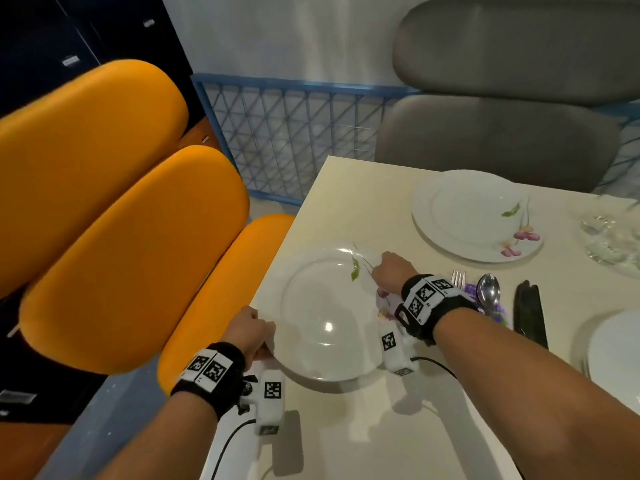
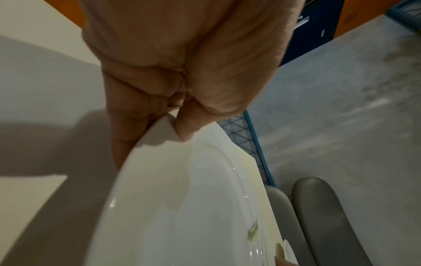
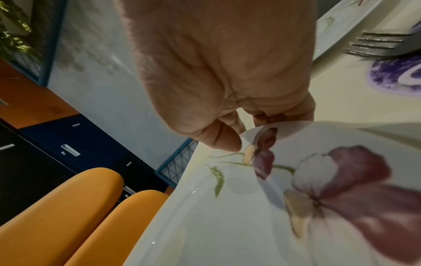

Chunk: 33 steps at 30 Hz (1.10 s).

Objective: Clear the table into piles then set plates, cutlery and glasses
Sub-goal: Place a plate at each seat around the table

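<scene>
Two hands share one flowered dinner plate (image 1: pixel 329 317), and I have it pinched at opposite points of the rim. My left hand (image 1: pixel 251 332) grips the near-left rim, thumb on top and fingers (image 2: pixel 127 126) curled beneath; the left wrist view shows that pinch plainly. The plate lies between my hands, flat or very nearly so at the near-left corner of the bench (image 1: pixel 363 427); I cannot tell whether it is quite touching. My right hand (image 1: pixel 393 271) holds the far-right rim the same way, thumb pressed beside the printed pansy, fingers tucked under.

What the coming move turns on, I judge, is the left edge: beyond my left fingers the bench ends almost at once, with orange chair cushions (image 1: pixel 121 237) below. So there is no room to slide leftward.

Just right of my right fingers lie a fork (image 1: pixel 459 277), a spoon (image 1: pixel 488 292) and a dark knife (image 1: pixel 530 313). Farther right and away sits a second flowered plate (image 1: pixel 478 216), with glasses (image 1: pixel 613 237) beyond. Open bench lies toward me.
</scene>
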Each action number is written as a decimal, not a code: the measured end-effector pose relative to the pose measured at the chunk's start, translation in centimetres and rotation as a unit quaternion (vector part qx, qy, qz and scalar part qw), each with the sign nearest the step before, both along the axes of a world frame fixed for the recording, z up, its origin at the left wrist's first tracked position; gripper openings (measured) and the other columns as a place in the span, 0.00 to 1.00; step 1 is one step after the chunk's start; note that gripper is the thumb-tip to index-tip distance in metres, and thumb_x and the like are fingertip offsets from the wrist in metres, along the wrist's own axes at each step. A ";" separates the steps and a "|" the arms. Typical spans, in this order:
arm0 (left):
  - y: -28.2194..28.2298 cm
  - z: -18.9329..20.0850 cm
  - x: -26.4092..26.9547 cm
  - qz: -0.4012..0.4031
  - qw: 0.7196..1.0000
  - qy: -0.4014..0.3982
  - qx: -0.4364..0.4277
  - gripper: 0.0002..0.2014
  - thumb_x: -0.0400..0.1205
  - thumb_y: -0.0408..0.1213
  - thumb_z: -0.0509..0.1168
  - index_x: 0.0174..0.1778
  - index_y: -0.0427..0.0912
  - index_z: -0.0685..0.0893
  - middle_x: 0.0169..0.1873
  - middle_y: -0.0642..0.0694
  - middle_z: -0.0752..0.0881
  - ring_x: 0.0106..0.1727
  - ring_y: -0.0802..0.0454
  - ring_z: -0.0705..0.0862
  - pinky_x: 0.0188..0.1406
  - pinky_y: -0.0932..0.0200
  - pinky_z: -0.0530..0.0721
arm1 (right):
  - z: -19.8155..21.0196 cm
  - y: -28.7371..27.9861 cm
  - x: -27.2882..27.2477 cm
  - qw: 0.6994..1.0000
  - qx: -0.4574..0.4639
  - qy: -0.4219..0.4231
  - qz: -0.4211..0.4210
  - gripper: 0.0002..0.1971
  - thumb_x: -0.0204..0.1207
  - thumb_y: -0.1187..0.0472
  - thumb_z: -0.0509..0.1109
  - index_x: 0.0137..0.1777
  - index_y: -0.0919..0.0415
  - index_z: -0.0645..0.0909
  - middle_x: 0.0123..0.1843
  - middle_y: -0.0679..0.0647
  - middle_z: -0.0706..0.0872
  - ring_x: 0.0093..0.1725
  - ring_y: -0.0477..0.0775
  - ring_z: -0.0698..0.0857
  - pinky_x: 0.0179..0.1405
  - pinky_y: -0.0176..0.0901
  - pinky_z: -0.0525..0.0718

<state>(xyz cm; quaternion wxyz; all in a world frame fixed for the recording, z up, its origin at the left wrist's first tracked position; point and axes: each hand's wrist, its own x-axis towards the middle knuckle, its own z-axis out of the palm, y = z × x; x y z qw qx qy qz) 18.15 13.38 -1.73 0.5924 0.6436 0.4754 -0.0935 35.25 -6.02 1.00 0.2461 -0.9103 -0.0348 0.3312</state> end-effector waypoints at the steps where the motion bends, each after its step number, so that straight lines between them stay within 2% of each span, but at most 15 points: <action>1: 0.1 -0.2 -0.1 -0.002 1.000 -0.001 -0.004 0.10 0.81 0.22 0.60 0.54 0.39 0.73 0.55 0.32 0.83 0.53 0.31 0.85 0.47 0.34 0.88 | -0.2 0.1 0.0 1.000 -0.004 0.003 -0.001 0.14 0.79 0.70 0.59 0.63 0.72 0.74 0.58 0.67 0.86 0.56 0.63 0.86 0.52 0.47 0.83; 6: 0.8 -1.0 -0.2 -0.007 1.000 0.008 -0.008 0.12 0.79 0.22 0.62 0.56 0.36 0.74 0.54 0.32 0.84 0.52 0.31 0.86 0.43 0.35 0.89 | -0.4 0.4 0.2 0.999 0.019 -0.002 -0.028 0.12 0.76 0.71 0.54 0.58 0.68 0.73 0.52 0.66 0.86 0.52 0.63 0.85 0.37 0.43 0.78; 8: 1.1 -0.9 0.0 -0.024 0.999 0.023 0.005 0.08 0.77 0.24 0.65 0.49 0.33 0.74 0.50 0.33 0.84 0.50 0.31 0.86 0.47 0.34 0.88 | -0.3 0.2 0.1 0.999 0.015 -0.010 -0.028 0.12 0.75 0.71 0.56 0.56 0.68 0.73 0.57 0.67 0.84 0.57 0.63 0.83 0.40 0.44 0.78; 11: 1.9 -0.3 0.6 -0.090 0.991 0.056 0.076 0.08 0.75 0.33 0.70 0.40 0.34 0.76 0.37 0.34 0.82 0.38 0.40 0.84 0.46 0.42 0.88 | -0.1 -0.7 -0.2 0.999 -0.002 -0.021 -0.043 0.09 0.76 0.68 0.63 0.55 0.67 0.76 0.59 0.65 0.82 0.60 0.65 0.82 0.49 0.46 0.79; 13: 2.9 0.4 2.0 -0.136 0.979 0.074 0.134 0.11 0.77 0.38 0.68 0.40 0.33 0.79 0.34 0.33 0.85 0.35 0.41 0.85 0.46 0.44 0.88 | 0.4 -1.9 -1.0 0.998 0.002 0.005 -0.063 0.04 0.79 0.66 0.65 0.47 0.66 0.80 0.48 0.62 0.85 0.45 0.61 0.86 0.43 0.43 0.81; 14: 3.4 0.7 2.8 -0.151 0.973 0.072 0.160 0.11 0.79 0.39 0.67 0.42 0.32 0.80 0.35 0.33 0.86 0.36 0.40 0.86 0.47 0.45 0.89 | 0.6 -2.4 -1.8 0.998 0.000 0.023 -0.056 0.07 0.81 0.66 0.64 0.43 0.66 0.80 0.41 0.59 0.84 0.37 0.57 0.85 0.37 0.40 0.80; 16: 4.4 0.8 4.9 -0.183 0.963 0.064 0.190 0.13 0.82 0.40 0.65 0.55 0.32 0.81 0.45 0.33 0.87 0.45 0.37 0.87 0.49 0.45 0.89 | 0.2 -3.3 -3.3 0.999 -0.016 0.039 -0.025 0.07 0.81 0.65 0.63 0.49 0.67 0.82 0.39 0.54 0.81 0.36 0.51 0.84 0.34 0.34 0.80; 17: 4.6 0.9 5.9 -0.201 0.958 0.061 0.193 0.16 0.83 0.39 0.64 0.63 0.34 0.78 0.54 0.33 0.85 0.51 0.37 0.86 0.50 0.44 0.89 | -0.3 -3.8 -3.9 0.997 -0.003 0.061 -0.056 0.09 0.81 0.65 0.62 0.54 0.69 0.82 0.38 0.54 0.81 0.35 0.51 0.83 0.33 0.35 0.83; 19: 4.8 0.9 7.7 -0.247 0.945 0.048 0.208 0.21 0.84 0.39 0.63 0.73 0.39 0.73 0.64 0.35 0.81 0.58 0.37 0.83 0.53 0.45 0.87 | -1.5 -4.3 -5.0 0.984 0.059 0.112 -0.126 0.08 0.80 0.65 0.61 0.55 0.66 0.78 0.38 0.57 0.81 0.33 0.54 0.84 0.31 0.45 0.89; 21: 4.9 0.8 9.1 -0.279 0.932 0.029 0.230 0.23 0.84 0.37 0.62 0.76 0.41 0.71 0.67 0.36 0.80 0.61 0.37 0.81 0.57 0.46 0.83 | -1.8 -4.5 -5.4 0.968 0.090 0.154 -0.175 0.07 0.80 0.67 0.62 0.56 0.69 0.74 0.44 0.64 0.85 0.35 0.62 0.88 0.34 0.55 0.91; 23: 5.1 0.6 9.9 -0.291 0.929 0.021 0.229 0.24 0.84 0.36 0.62 0.77 0.42 0.70 0.69 0.36 0.79 0.64 0.37 0.80 0.61 0.46 0.81 | -2.2 -4.4 -5.3 0.953 0.118 0.184 -0.212 0.14 0.80 0.67 0.62 0.64 0.68 0.69 0.51 0.68 0.85 0.39 0.66 0.89 0.31 0.56 0.90; 25: 5.2 0.6 10.1 -0.283 0.938 0.025 0.199 0.24 0.85 0.37 0.61 0.78 0.45 0.68 0.69 0.34 0.78 0.65 0.34 0.80 0.59 0.42 0.84 | -2.2 -4.3 -4.9 0.955 0.127 0.173 -0.204 0.18 0.79 0.60 0.63 0.67 0.61 0.66 0.56 0.65 0.84 0.45 0.66 0.89 0.34 0.56 0.90; 27: 5.2 0.6 9.7 -0.255 0.952 0.037 0.162 0.24 0.86 0.41 0.60 0.79 0.50 0.67 0.65 0.32 0.80 0.62 0.30 0.82 0.55 0.36 0.86 | -2.2 -4.1 -4.2 0.962 0.124 0.159 -0.186 0.22 0.75 0.56 0.65 0.67 0.58 0.67 0.57 0.61 0.84 0.51 0.68 0.87 0.39 0.63 0.90; 30: 5.3 0.4 8.7 -0.237 0.959 0.050 0.150 0.21 0.86 0.43 0.58 0.76 0.52 0.69 0.58 0.33 0.83 0.56 0.30 0.84 0.51 0.32 0.87 | -1.2 -3.3 -3.3 0.959 0.140 0.157 -0.188 0.12 0.80 0.59 0.61 0.61 0.59 0.74 0.56 0.62 0.84 0.51 0.68 0.86 0.39 0.60 0.90; 33: 5.7 0.1 7.5 -0.229 0.957 0.066 0.166 0.15 0.85 0.42 0.58 0.67 0.44 0.73 0.52 0.34 0.85 0.50 0.33 0.87 0.46 0.36 0.89 | -1.3 -2.4 -2.0 0.980 0.094 0.078 -0.154 0.14 0.83 0.60 0.57 0.63 0.64 0.75 0.58 0.62 0.83 0.57 0.64 0.84 0.57 0.60 0.85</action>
